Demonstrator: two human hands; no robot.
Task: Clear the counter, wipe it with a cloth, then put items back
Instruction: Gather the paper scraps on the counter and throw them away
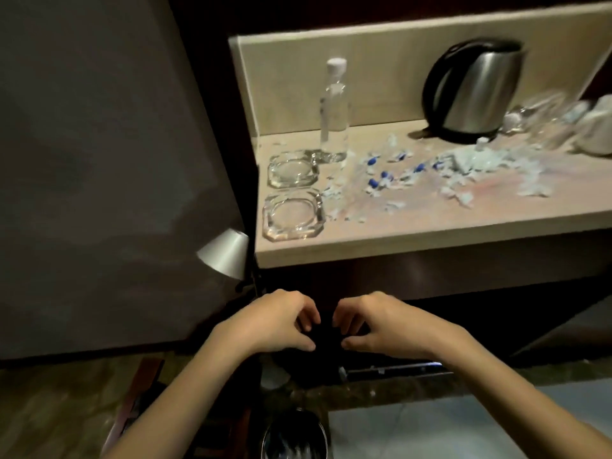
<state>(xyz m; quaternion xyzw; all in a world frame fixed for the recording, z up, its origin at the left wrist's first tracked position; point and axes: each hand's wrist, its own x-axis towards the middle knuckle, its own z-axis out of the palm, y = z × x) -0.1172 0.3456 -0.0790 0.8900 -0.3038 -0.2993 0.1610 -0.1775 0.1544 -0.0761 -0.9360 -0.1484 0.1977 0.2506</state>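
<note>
The pale wooden counter [430, 233] carries a clear water bottle [334, 111] with a white cap, two square glass ashtrays [293, 168] [293, 215] at its left end, and a steel kettle [477, 91] at the back. Pale scraps with small blue pieces [463, 170] litter the middle of the counter. Below the front edge, my left hand [281, 321] and my right hand [381, 323] are close together. Their fingers are curled onto a dark item [326, 342] between them, too dark to identify.
Blurred drinking glasses [543, 117] and white cups [596, 127] stand at the counter's right end. A silver lamp shade [225, 253] hangs left of the counter by a grey wall. A round metal bin [293, 435] sits on the floor under my arms.
</note>
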